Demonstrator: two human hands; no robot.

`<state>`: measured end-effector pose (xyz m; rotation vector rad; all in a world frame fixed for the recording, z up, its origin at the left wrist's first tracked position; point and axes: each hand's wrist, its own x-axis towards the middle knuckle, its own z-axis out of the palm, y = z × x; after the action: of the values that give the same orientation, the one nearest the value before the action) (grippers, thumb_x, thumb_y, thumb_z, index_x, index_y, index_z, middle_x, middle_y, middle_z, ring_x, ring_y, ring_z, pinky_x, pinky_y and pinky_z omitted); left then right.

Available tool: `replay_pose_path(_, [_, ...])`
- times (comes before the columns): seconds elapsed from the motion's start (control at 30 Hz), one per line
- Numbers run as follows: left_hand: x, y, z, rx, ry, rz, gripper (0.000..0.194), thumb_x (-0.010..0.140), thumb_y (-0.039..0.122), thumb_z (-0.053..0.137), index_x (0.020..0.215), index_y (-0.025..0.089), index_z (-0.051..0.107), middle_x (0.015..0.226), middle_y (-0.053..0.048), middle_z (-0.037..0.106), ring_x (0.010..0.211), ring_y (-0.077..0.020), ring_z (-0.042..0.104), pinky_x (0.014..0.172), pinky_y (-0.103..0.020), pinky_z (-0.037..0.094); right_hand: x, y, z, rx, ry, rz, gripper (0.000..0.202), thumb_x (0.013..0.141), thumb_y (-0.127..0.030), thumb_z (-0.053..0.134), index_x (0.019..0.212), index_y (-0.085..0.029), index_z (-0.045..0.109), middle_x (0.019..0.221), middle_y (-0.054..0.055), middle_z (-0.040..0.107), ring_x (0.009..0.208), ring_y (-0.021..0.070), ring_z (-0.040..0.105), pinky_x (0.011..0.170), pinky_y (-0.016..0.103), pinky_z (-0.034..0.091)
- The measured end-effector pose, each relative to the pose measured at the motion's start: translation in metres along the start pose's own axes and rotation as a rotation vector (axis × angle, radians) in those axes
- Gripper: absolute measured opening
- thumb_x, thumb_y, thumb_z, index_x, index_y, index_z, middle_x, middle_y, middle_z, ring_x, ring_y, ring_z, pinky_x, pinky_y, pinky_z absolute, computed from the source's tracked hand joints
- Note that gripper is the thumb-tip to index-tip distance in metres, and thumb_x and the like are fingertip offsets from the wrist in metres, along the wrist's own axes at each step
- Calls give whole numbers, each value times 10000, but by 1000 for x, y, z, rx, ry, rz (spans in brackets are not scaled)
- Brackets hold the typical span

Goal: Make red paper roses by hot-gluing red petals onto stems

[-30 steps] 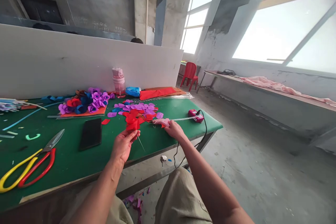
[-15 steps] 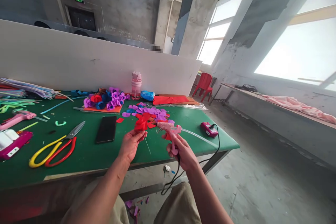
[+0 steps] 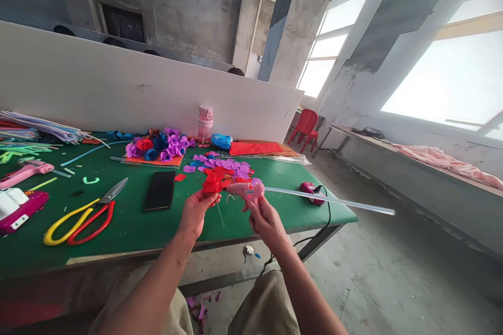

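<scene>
Between the fingers of my left hand is a red paper flower, held above the front of the green table. A thin strand hangs down from beneath the flower. My right hand is closed around the handle of a pink glue gun. Its nozzle points left at the flower, close to it; whether they touch I cannot tell. A long clear glue stick juts out of the gun's back. Beyond both hands lie loose purple petals with some red and blue ones among them.
Finished-looking paper flowers are heaped at the back. Scissors, a black phone and a second pink glue gun lie to the left. A pink bottle stands by the white partition. A magenta power socket sits at right.
The glue gun has tipped more level, and its nozzle has come left, nearer the red flower. Its glue stick now points out to the right. My left hand has barely moved.
</scene>
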<state>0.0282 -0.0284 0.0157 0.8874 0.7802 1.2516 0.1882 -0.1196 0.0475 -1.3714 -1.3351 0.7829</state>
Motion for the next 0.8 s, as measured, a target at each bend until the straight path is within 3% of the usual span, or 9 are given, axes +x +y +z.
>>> replay_pose_path(0.33, [1,-1,0,7,-1,3,307,531,303,828,781,154,731,704,-41,701,678,-150,602,684,-292,419,4,1,3,-126,54,-57,279,873,-459,441,856,-198,537,507,-48,462,435,100,422,413,203,309])
replay_pose_path(0.8, [-2,2,3,0,0,5,319,517,299,832,779,147,735,701,-48,702,692,-169,614,712,-314,430,1,-1,5,-117,99,-55,250,838,-434,471,908,-220,577,544,-23,514,480,138,470,437,225,328])
